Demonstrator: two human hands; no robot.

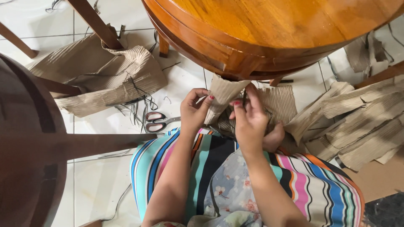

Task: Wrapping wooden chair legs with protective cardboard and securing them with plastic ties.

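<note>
Striped skirt and two bare arms, hands wrapping ribbed paper under a round wooden stool

Both hands meet at the corrugated paper sheet [223, 94]; left hand [194, 110] pinches its left edge in a closed grip, right hand [249, 122] clenches the right side, slightly nearer the stool leg [244, 69]; the sheet's long axis runs upward toward that leg, folded like a cone; scissors [158, 122] lie on the tiled floor [105, 176], left of the hands.
</note>
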